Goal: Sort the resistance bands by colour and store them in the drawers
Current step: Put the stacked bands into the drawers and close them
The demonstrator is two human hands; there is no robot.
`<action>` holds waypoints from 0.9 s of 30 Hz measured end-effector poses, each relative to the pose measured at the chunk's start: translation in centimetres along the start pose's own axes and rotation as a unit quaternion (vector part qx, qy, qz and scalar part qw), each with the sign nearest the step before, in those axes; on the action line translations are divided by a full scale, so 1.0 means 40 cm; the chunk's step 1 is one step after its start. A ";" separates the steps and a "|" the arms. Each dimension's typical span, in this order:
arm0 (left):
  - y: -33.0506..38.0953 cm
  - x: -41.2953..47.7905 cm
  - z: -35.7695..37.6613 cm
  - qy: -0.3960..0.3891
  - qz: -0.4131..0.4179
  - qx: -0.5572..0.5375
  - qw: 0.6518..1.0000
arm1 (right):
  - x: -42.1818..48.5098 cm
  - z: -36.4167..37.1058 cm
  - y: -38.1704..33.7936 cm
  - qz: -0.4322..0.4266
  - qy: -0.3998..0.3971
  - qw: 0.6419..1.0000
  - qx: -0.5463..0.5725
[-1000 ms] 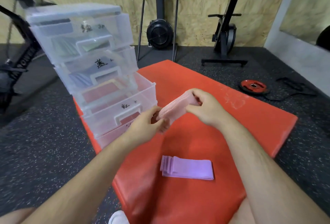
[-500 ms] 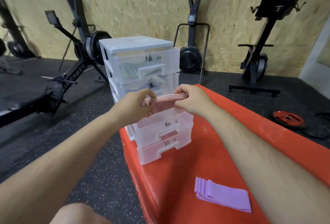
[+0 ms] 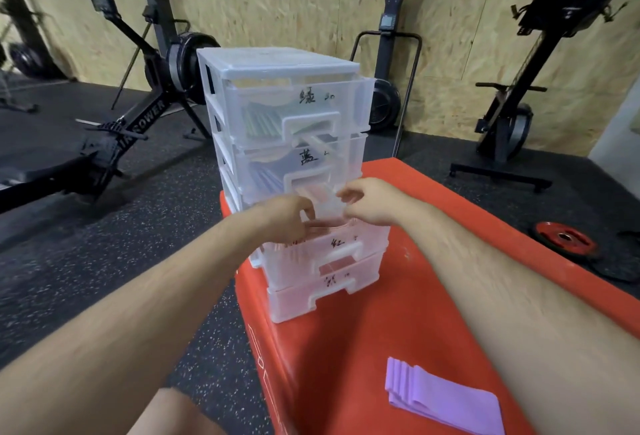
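I read this as late in the job. The drawer unit (image 3: pixel 277 64) stands on the red mat (image 3: pixel 398 330). Green bands (image 3: pixel 263 121) show in its top drawer and blue bands (image 3: pixel 265 180) in the second. The third drawer (image 3: pixel 304 254) is pulled out, and the pink band (image 3: pixel 327 225) lies inside it under my left grip (image 3: pixel 287 216). Those fingertips curl down onto it; whether they pinch or only press, I cannot tell. My right grip (image 3: pixel 374 204) hovers just beside, fingers loose and apart, holding nothing. Left to do, I judge: push that drawer in, then store the folded purple band (image 3: pixel 443 400), which lies on the mat well apart from the unit.
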State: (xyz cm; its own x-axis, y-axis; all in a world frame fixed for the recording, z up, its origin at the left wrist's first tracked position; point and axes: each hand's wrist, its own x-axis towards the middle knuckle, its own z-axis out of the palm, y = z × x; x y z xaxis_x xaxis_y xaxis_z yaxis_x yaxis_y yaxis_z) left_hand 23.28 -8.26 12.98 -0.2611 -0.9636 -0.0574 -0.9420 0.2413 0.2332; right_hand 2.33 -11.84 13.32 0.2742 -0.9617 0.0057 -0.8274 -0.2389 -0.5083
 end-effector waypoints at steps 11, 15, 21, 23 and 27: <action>0.024 -0.246 0.201 0.387 0.154 0.119 0.901 | -0.228 0.268 0.063 -0.139 0.318 0.937 -0.021; 0.016 -0.237 0.219 0.380 0.150 0.190 0.893 | -0.206 0.278 0.048 -0.110 0.301 0.947 -0.026; -0.019 -0.169 0.230 0.273 0.068 0.160 0.946 | -0.150 0.256 0.014 -0.073 0.198 0.975 -0.069; -0.026 -0.139 0.222 0.241 0.050 0.149 0.958 | -0.124 0.247 0.000 -0.071 0.162 0.980 -0.090; -0.021 -0.104 0.198 0.227 0.028 0.091 0.969 | -0.108 0.233 -0.022 -0.080 0.130 0.983 -0.099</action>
State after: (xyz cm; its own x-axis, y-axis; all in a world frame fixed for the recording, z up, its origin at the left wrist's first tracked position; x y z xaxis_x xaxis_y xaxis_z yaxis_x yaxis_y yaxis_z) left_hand 23.50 -3.53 5.33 -0.2315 -0.8898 0.3933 -0.9617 0.2703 0.0455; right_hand 6.46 -6.21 5.71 0.2954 -0.9052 0.3056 -0.8702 -0.3869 -0.3050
